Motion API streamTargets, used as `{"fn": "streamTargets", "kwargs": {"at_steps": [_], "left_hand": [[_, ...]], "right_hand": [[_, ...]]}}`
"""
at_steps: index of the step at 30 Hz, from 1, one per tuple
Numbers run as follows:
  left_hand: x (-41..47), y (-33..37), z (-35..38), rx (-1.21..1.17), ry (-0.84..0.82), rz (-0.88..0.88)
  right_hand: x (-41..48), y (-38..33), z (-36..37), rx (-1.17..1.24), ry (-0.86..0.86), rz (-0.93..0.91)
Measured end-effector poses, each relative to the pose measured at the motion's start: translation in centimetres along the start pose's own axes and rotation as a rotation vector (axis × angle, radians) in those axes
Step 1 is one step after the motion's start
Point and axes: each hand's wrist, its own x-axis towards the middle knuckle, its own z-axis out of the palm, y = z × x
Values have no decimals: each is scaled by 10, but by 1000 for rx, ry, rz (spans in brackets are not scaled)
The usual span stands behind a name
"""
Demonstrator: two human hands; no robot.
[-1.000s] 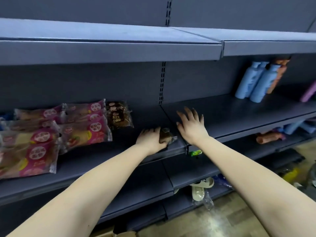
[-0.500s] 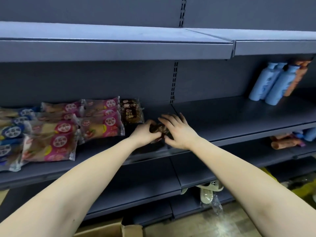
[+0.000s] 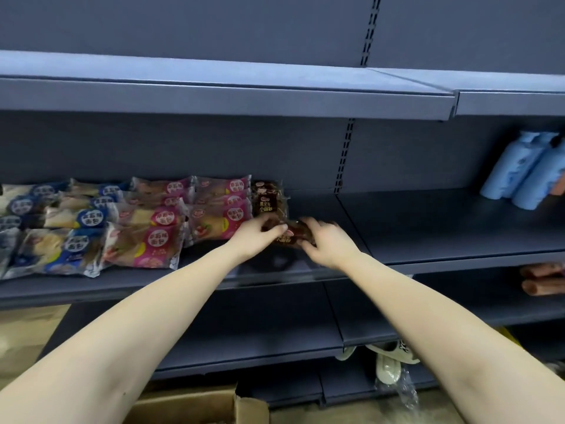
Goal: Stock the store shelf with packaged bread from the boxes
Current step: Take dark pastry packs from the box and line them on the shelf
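Observation:
A small dark brown bread pack (image 3: 290,233) lies low over the grey middle shelf (image 3: 443,237), held between both hands. My left hand (image 3: 258,237) grips its left end and my right hand (image 3: 327,241) grips its right end. Just behind it stands another dark brown bread pack (image 3: 269,201). To the left lie rows of pink bread packs (image 3: 156,237) and blue bread packs (image 3: 67,246). An open cardboard box (image 3: 198,407) sits on the floor below my left arm.
Light blue bottles (image 3: 519,175) stand at the right of the same shelf. Orange-brown packs (image 3: 541,280) lie on the shelf below. Pale slippers (image 3: 388,359) and clear plastic wrap (image 3: 403,390) lie on the floor under the lowest shelf.
My right hand came off the shelf and closed on the brown pack's right end. Both hands carried the pack left, close behind the standing brown pack. The view shifted left.

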Motion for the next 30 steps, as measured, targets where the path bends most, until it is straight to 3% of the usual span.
{"fn": "streamTargets", "kwargs": {"at_steps": [4,8,12,17,25,30], "left_hand": [[-6,-5,-7,-121,73,-37],[-16,1,-6,-412,84,-192],[-22,2,1,-467,63,-226],[-24,1,10,-336,106,-227],[-23,-21,2,324,310,-151],[-21,-33,-4,474,371,-190]], "right_hand": [[1,-12,-4,43,57,3],[-3,-22,-1,-160,208,-140],[-5,-29,6,-326,171,-248],[-7,-39,16,-313,130,-206],[-2,-34,29,-318,142,-84],[7,-31,40,-328,97,-29]]}}
